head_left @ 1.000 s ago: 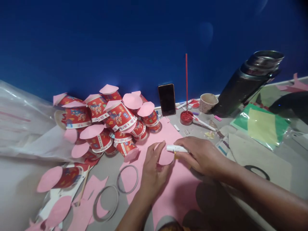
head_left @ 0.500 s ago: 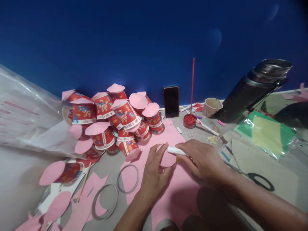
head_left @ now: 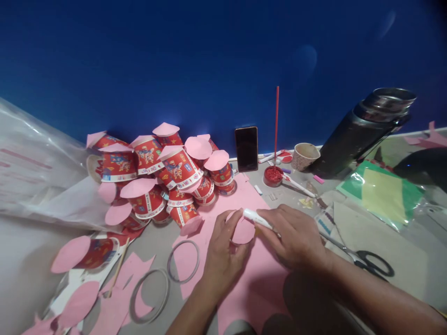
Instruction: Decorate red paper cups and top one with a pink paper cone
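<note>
Over a large pink sheet, my left hand is closed around a small round piece topped with pink paper; what lies beneath that paper is mostly hidden. My right hand grips a white tube or marker, whose blunt end is at the upper edge of the pink paper, close to my left fingertips. To the left of my hands, red patterned paper cups with pink paper cone tops are piled against the blue wall.
Two tape rings and pink scraps lie at the left. A phone leans on the wall. Further right are a red dish holding an upright stick, a paper cup, a leaning thermos and scissors.
The white tube has tilted slightly more downward to the right. My left hand keeps its hold on the pink-topped piece, and the whole view has shifted a little.
</note>
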Demonstrator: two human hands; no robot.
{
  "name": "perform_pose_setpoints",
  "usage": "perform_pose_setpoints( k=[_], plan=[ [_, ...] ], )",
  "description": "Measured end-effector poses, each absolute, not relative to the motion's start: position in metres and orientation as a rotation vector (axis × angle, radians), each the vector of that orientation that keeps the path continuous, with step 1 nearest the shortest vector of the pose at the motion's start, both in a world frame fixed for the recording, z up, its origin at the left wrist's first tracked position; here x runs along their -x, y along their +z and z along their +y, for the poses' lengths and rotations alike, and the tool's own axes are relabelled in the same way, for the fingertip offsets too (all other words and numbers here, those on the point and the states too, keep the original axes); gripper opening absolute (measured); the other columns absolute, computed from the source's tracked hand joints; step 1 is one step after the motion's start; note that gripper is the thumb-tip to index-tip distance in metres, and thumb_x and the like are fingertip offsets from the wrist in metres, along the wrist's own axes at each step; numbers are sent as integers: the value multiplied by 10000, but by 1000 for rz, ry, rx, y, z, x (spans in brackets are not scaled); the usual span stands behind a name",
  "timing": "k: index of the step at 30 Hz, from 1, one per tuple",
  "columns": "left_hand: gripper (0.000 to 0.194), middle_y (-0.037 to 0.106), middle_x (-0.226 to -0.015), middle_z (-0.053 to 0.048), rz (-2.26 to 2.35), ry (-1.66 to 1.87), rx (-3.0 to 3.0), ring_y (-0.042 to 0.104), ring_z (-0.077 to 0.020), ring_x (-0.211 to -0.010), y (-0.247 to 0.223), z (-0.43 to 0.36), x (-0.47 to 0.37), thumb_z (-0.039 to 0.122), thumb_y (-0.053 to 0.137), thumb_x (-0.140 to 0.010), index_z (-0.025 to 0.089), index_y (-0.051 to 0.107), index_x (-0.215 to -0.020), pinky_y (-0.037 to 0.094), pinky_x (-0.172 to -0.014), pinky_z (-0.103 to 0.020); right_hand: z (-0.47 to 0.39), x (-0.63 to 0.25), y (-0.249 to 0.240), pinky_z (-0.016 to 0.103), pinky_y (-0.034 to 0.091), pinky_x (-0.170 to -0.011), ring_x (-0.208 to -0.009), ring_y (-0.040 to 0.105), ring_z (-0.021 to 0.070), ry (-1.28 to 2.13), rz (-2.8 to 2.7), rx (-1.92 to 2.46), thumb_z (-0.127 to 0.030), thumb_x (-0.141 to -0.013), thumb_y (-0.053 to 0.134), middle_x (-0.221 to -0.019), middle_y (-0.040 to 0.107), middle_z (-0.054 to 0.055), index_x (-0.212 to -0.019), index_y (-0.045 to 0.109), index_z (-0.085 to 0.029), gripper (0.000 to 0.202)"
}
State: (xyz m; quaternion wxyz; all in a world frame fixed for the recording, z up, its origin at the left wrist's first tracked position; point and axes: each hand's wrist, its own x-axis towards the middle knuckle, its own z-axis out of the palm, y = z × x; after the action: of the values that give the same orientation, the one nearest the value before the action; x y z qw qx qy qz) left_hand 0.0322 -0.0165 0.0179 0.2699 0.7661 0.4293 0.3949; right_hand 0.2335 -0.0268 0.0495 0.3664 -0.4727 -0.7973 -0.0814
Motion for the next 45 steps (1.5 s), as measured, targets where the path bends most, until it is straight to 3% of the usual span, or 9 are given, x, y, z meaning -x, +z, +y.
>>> perform_pose_setpoints(
  k=[10, 13, 17, 21, 26, 34, 37, 41, 45],
  plan=[
    [563, 603, -1379, -122, 1184, 1080, -2092, 609, -262, -1294, 15, -16, -32, 152, 685, -938, 297, 531, -1460, 566, -1053, -442, -27, -240, 49, 356, 495, -721, -771, 691, 232, -11, -2010, 1224, -280, -1042, 607, -914, 807, 85, -1095, 722, -184, 159],
    [532, 606, -1375, -131, 1200, 1074, -2098, 616, -273, -1292, 15, -16, -32, 173, 668, -949, 292, 540, -1452, 568, -1054, -463, -26, -244, 57, 359, 531, -785, -864, 717, 240, 331, -1890, 1313, -306, -1016, 617, -975, 802, 82, -1046, 739, -215, 155],
    [518, 609, -1377, -129, 1199, 1072, -2122, 618, -268, -1295, 17, -15, -32, 199, 663, -961, 284, 532, -1455, 561, -1065, -456, -20, -251, 66, 311, 553, -666, -778, 717, 216, 997, -1438, 1434, -369, -937, 661, -871, 765, 46, -1030, 716, -211, 191],
    [552, 611, -1387, -113, 1179, 1065, -2143, 606, -244, -1307, 17, -15, -31, 180, 689, -944, 289, 525, -1459, 537, -1095, -421, -12, -256, 61, 254, 470, -537, -591, 577, 141, 1458, -1007, 1225, -554, -890, 723, -732, 688, 14, -1069, 685, -180, 416],
    [564, 621, -1384, -103, 1218, 1065, -2105, 608, -255, -1315, 14, -14, -31, 196, 710, -932, 306, 535, -1457, 552, -1065, -410, -6, -260, 55, 210, 300, -459, -534, 399, 86, 1658, -836, 1070, -594, -825, 802, -705, 639, 15, -801, 661, -170, 448],
    [865, 496, -1516, -178, 1278, 1096, -2242, 494, -384, -1430, 31, -27, -22, 357, 792, -860, 276, 368, -1609, 517, -1116, -577, -36, -272, 56, 304, 537, -679, -732, 663, 169, 1732, -905, 1064, -509, -769, 901, -949, 768, 98, -1025, 743, -166, 456],
    [646, 591, -1316, -125, 1295, 1368, -2175, 608, -352, -1267, 52, -54, -18, 316, 782, -871, 313, 561, -1478, 599, -1002, -503, -61, -262, 67, 292, 538, -736, -840, 698, 187, 1798, -1010, 1005, -410, -832, 852, -956, 770, 77, -1021, 739, -180, 318],
    [341, 670, -1032, -65, 1060, 1113, -1943, 721, -251, -892, 67, -76, -18, 312, 730, -949, 368, 698, -1283, 653, -669, -347, -83, -239, 84, 246, 499, -718, -822, 648, 147, 1682, -1231, 1053, -252, -830, 808, -957, 727, 25, -981, 712, -198, 187],
    [262, 688, -1045, -61, 933, 1008, -1706, 747, -244, -883, 61, -76, -19, 365, 708, -972, 384, 735, -1232, 666, -670, -346, -90, -223, 81, 234, 473, -691, -775, 609, 138, 1598, -1249, 1177, -198, -788, 774, -880, 686, -14, -956, 665, -212, 201]
  ],
)
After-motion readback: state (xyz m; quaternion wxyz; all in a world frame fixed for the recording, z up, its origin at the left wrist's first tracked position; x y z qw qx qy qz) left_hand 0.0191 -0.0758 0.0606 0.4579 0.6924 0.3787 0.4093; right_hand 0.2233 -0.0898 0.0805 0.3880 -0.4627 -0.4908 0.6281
